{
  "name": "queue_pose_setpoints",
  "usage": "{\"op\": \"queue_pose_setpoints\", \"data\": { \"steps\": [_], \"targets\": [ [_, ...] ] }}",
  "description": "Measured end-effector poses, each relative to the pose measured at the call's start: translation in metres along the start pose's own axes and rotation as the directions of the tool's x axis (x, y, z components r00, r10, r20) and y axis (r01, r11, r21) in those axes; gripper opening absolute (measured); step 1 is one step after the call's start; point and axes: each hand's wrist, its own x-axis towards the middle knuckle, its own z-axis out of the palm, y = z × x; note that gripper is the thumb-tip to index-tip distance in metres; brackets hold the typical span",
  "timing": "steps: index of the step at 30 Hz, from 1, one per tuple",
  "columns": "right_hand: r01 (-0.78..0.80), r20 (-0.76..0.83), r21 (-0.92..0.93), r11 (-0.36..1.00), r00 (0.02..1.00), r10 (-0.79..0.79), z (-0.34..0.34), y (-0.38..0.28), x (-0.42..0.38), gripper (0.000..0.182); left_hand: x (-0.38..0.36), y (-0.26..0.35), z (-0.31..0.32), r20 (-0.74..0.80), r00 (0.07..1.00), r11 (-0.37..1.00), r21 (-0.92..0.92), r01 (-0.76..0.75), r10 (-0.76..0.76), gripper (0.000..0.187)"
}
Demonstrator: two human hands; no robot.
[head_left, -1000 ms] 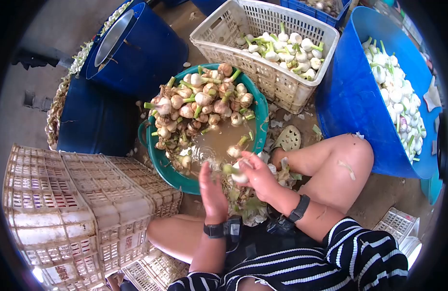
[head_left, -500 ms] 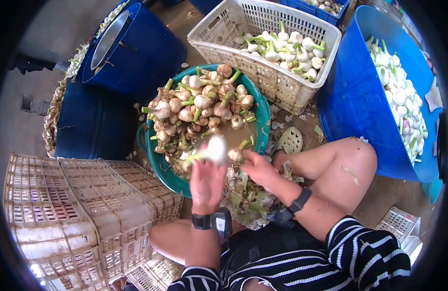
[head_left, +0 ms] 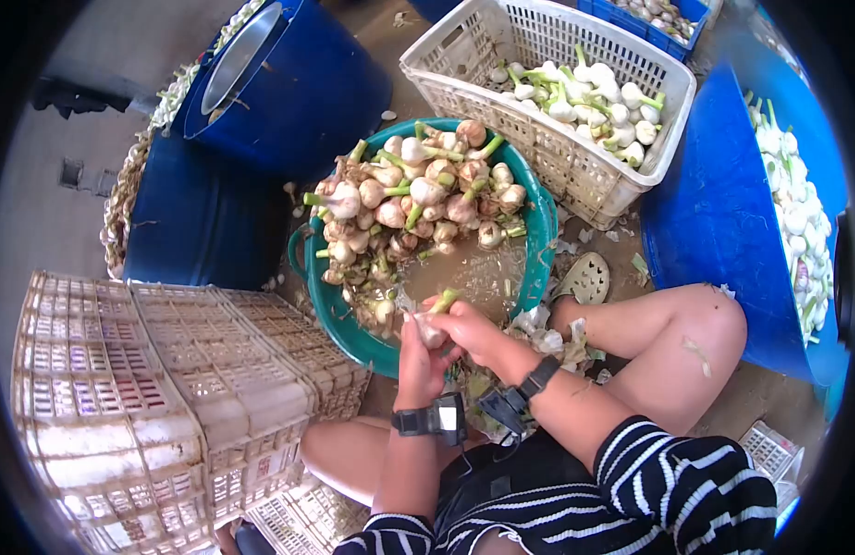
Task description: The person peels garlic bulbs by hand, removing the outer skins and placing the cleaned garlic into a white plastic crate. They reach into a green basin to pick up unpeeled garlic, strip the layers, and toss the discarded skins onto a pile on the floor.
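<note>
My left hand [head_left: 418, 359] and my right hand [head_left: 471, 333] meet at the near rim of a green tub [head_left: 541, 268]. Between them is a garlic bulb [head_left: 431, 331] with a short green stem [head_left: 444, 301] pointing up and away. The fingers of both hands are closed around it and partly cover it. Inside the tub, a heap of brownish unpeeled garlic bulbs [head_left: 390, 215] fills the far and left side. Murky water [head_left: 464, 277] with floating scraps shows at the near right. Loose peelings [head_left: 538, 333] lie beside the tub, below my right hand.
A white crate [head_left: 538, 129] holding cleaned garlic stands behind the tub. On the right is a big blue barrel [head_left: 714, 213] with more white bulbs. Blue drums [head_left: 196, 208] stand at the left, above stacked dirty crates [head_left: 168, 370]. A clog-like shoe [head_left: 586, 279] is near the tub's right edge.
The blurred white bulb at my left hand has left it. My left hand has come over to the garlic bulb at my right hand, and both now grip it. The view has shifted slightly.
</note>
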Motion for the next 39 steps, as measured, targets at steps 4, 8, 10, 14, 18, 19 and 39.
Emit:
{"op": "queue_pose_setpoints", "data": {
  "steps": [4,8,10,14,18,19,39],
  "targets": [
    [0.030,-0.007,-0.293,0.956,0.999,-0.033,0.003,-0.040,-0.032,0.021,-0.009,-0.016,0.018,-0.119,0.895,0.843,0.408,-0.351,0.430,0.040],
    [0.116,-0.013,-0.460,0.880,0.990,-0.137,-0.007,-0.039,-0.046,0.016,-0.021,-0.023,0.031,-0.153,0.890,0.882,0.285,-0.376,0.429,0.042],
    [0.118,-0.030,-0.433,0.893,0.989,-0.145,-0.011,-0.037,-0.049,0.016,-0.025,-0.017,0.031,-0.100,0.920,0.903,0.258,-0.343,0.378,0.042],
    [0.204,0.077,-0.108,0.973,0.977,-0.197,-0.010,-0.037,-0.059,0.015,-0.037,0.005,0.029,-0.011,0.974,0.973,0.061,-0.224,0.225,0.040],
    [0.124,0.068,-0.151,0.981,0.991,-0.115,-0.004,-0.049,-0.065,0.017,-0.033,-0.006,0.035,-0.068,0.945,0.926,0.234,-0.298,0.321,0.036],
    [0.125,0.063,-0.148,0.981,0.991,-0.116,-0.007,-0.049,-0.065,0.017,-0.031,-0.008,0.035,-0.093,0.920,0.874,0.362,-0.324,0.380,0.034],
    [-0.164,0.153,0.216,0.963,0.979,0.132,-0.027,-0.063,-0.077,0.025,-0.036,-0.001,0.007,0.116,0.993,0.970,0.243,-0.023,-0.006,0.045]
  ]
}}
